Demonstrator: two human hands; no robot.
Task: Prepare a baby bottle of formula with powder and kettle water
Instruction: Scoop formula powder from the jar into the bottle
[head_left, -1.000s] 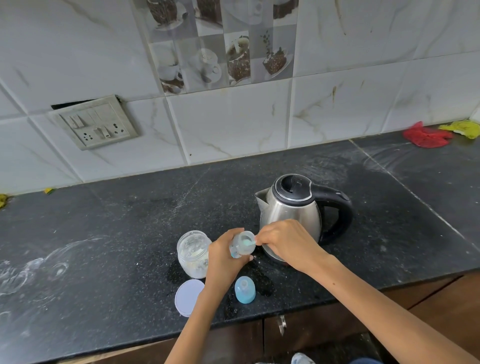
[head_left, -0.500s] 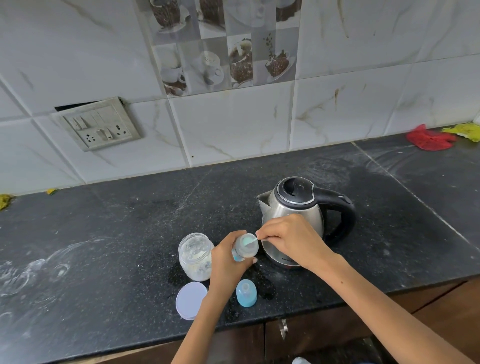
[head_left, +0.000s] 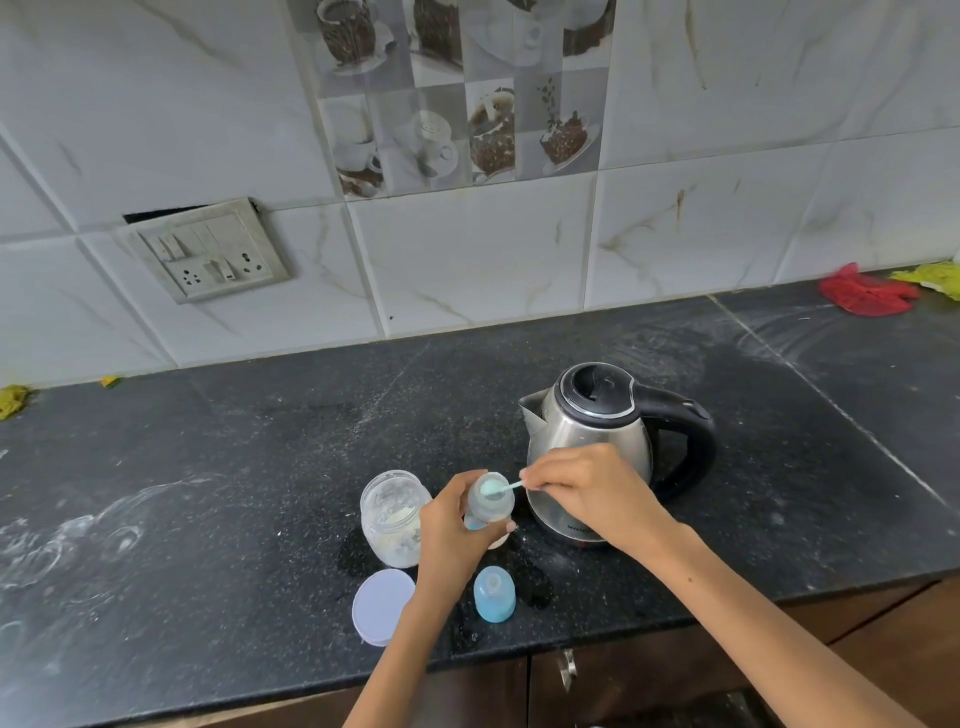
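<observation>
Both hands met in front of the kettle (head_left: 597, 436). Left hand (head_left: 452, 530) gripped the baby bottle (head_left: 491, 501), tipped toward the other hand. Right hand (head_left: 587, 491) pinched a little scoop (head_left: 496, 487) over the bottle's mouth. At nine o'clock from the bottle stood the open powder jar (head_left: 393, 517); at six o'clock, the blue cap (head_left: 494, 594).

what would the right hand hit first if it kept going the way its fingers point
Probably the baby bottle: the right hand points left, its scoop already over the bottle's mouth. The left hand comes next; depth is unclear.
</observation>
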